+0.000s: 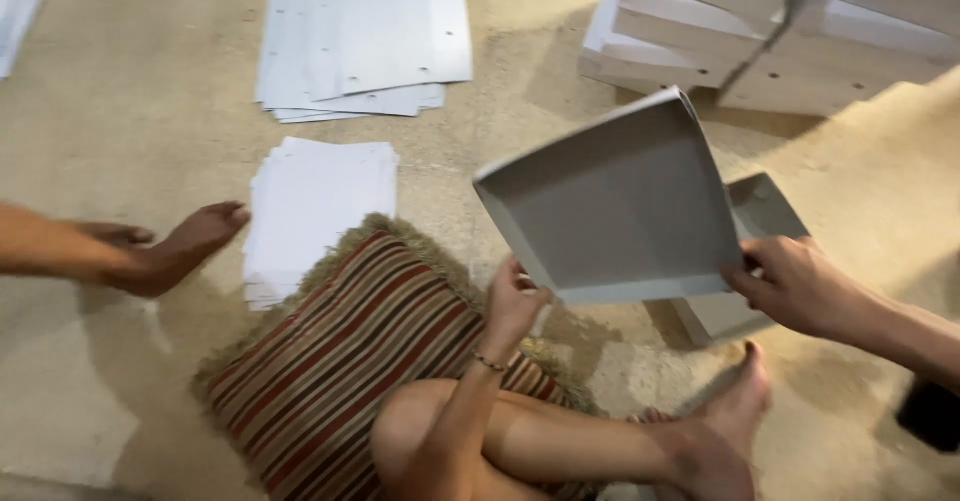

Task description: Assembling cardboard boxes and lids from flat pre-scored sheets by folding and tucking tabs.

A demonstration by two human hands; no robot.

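Pinching at both lower corners: left fingers [522,283] curling shut on the seven o'clock corner of the grey folded tray [615,206], right fingers [745,273] closing on its four o'clock corner. Holding the tray off the floor, tilted, hollow side facing the camera, long axis running roughly from eight o'clock to two o'clock. Lying up and between both hands, left hand [512,306] and right hand [795,286] about equally near, each touching an edge. Sitting cross-legged on a striped cushion [340,361]. Resting at eleven o'clock, flat white sheets [365,36]; at one o'clock, stacked folded trays [780,31]. Reaching in at nine o'clock, another person's foot [185,246], just beside a smaller sheet pile [315,206].
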